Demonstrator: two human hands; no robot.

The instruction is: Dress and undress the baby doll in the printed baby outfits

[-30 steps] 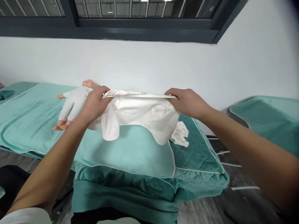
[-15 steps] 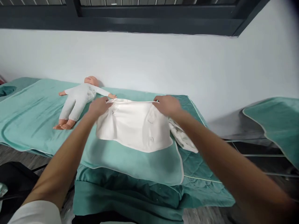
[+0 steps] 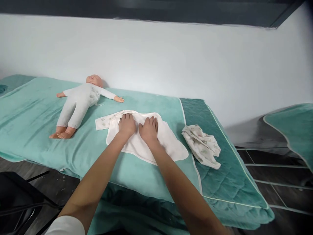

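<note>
A white baby garment lies spread on the green bed cover, with a small-patterned sleeve or strip stretching out to its left. My left hand rests on the upper middle of the cloth, palm down and fingers laid on it. Beside it, my right hand presses down the same way, its fingers slightly spread. Neither hand grips the cloth. To the left, a baby doll in a white suit lies on its back, arms out. A crumpled patterned baby garment sits to the right.
A white wall runs along the far side of the bed, below a dark frame. Past the bed's right end are metal bars and another green cover. A black chair stands at the lower left.
The white garment, held up by its top edge between both hands before, now lies flat on the bed. My hands have let go, come closer together and moved down onto it.
</note>
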